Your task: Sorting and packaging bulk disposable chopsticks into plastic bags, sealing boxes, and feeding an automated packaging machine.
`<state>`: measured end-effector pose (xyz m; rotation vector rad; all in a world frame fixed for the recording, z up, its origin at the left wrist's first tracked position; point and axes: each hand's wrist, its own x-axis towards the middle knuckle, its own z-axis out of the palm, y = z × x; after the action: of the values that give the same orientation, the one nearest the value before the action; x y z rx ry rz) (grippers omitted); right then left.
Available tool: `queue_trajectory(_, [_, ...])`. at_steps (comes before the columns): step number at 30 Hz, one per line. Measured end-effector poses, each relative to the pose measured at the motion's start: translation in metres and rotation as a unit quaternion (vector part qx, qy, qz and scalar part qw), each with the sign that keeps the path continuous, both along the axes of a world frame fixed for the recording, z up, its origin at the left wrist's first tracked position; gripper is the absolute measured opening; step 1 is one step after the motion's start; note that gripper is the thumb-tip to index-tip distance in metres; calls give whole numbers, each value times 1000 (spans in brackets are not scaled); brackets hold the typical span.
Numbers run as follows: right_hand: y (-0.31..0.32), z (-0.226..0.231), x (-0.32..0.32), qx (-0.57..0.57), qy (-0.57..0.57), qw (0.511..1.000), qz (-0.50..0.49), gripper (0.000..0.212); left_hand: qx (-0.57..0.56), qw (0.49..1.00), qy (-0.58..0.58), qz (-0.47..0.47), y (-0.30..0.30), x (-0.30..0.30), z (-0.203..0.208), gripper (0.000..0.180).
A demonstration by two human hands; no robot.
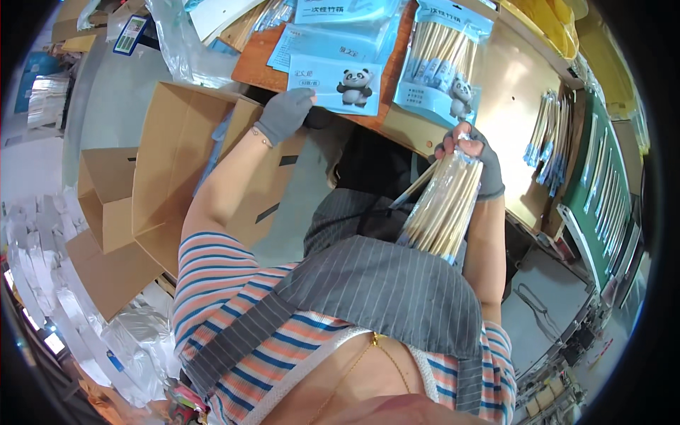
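Fingers (pixel 465 140) of the right hand (pixel 486 161), bare at the tips beyond a grey glove, curl firmly round the upper end of one bundle of pale sticks (pixel 455 195), right of centre in the frame. That bundle, in clear wrap, slants down and leftward in front of the dark pinstriped apron (pixel 382 276); its sticks overlap too much to count, and a few splay out on its left side. From the lower right the right forearm rises almost straight, the wrist below the curled fingers.

On the other side, the left forearm slants up from the lower left, passing over part of one large open carton (pixel 166 163), and ends in the grey-gloved left hand (pixel 285 117) at the upper middle. Its fingertips lie at the left edge of the nearest blue packet (pixel 322 85); whether they pinch it or merely rest there cannot be told. A smaller open carton (pixel 106 198) stands left of the large one.

Farther up, at least three blue packets overlap on the tabletop (pixel 513 92). Just right of them lies one blue pouch (pixel 432 53) filled with sticks. Toward the right rim come two loose clusters of sticks (pixel 547 138), then one green tray (pixel 589 166) bearing a row of separate sticks. Yellow sheeting (pixel 545 25) fills the upper right.
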<state>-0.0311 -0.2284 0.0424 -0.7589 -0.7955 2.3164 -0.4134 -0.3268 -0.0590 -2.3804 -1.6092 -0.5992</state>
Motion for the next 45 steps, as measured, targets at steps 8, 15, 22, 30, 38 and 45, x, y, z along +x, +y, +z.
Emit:
queue_trajectory(8, [-2, 16, -28, 18, -40, 995, 90, 65, -225, 931, -208, 199, 47, 45, 26, 39])
queue_trajectory(15, [-4, -6, -70, 15, -32, 985, 170, 63, -156, 938, -259, 172, 28, 125, 63, 17])
queue_trajectory(22, [0, -53, -58, 32, -11, 992, 124, 35, -12, 937, -350, -4, 2, 178, 98, 29])
queue_trajectory(30, [-52, -26, -4, -123, 219, 967, 47, 36, 87, 953, -275, -93, -16, 217, 87, 31])
queue_trajectory(38, [-178, 29, 142, 242, -476, 841, 86, 52, -211, 884, -313, -276, -62, 255, 79, 27])
queue_trajectory(45, [-136, 26, 108, 456, -502, 735, -6, 32, -298, 851, -368, -228, -39, 285, 98, 23])
